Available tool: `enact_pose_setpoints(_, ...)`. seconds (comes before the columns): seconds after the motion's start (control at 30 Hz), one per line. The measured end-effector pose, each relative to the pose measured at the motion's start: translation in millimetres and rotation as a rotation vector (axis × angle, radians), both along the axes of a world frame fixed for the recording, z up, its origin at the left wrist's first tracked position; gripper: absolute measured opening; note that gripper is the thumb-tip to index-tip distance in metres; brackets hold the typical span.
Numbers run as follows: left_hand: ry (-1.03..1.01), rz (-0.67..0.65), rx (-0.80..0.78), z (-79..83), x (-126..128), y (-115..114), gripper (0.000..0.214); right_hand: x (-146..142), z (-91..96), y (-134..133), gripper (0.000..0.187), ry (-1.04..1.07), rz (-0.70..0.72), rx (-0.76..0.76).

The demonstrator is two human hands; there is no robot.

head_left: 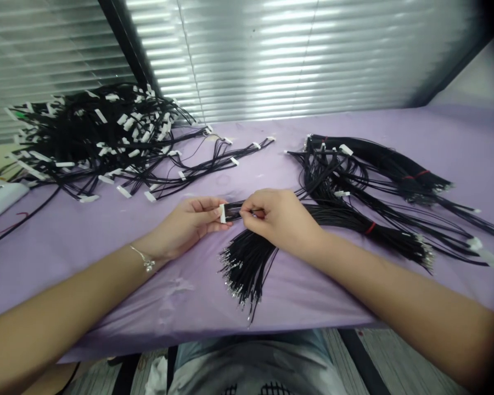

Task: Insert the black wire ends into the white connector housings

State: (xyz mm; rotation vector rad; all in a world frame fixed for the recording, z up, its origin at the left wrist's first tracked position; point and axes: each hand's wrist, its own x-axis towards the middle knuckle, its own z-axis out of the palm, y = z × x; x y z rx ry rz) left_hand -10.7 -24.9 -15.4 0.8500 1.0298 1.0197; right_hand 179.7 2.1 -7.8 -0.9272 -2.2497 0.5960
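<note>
My left hand (189, 222) pinches a small white connector (223, 213) between thumb and fingers, above the purple table cover (148, 285). My right hand (282, 216) is closed in a pinch on thin black wires (236, 209) that run into that connector. Under my right hand lies a loose bundle of black wires with bare metal ends (245, 269), fanned toward the table's front edge.
A big heap of finished black harnesses with white connectors (94, 137) fills the back left. Bundles of black wires tied with red bands (379, 181) lie at the right. A white object (0, 197) sits at the left edge. Window blinds (296, 55) stand behind.
</note>
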Motion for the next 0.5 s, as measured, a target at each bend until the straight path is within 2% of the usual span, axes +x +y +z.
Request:
enact_pose_setpoints(0.33,0.028,0.039,-0.024,7.2,1.5,-1.8,0.013,-5.2,-10.4,-0.7,0.017,-0.096,0.041,0.031)
enact_pose_setpoints(0.43,0.086,0.048,0.035,10.1,1.7,-3.9,0.014,0.9,-3.1,0.0,0.019,-0.122,0.004,0.184)
enact_pose_setpoints(0.5,0.124,0.063,0.152,13.0,3.4,-7.3,0.014,7.1,2.2,1.4,0.039,-0.171,-0.054,0.321)
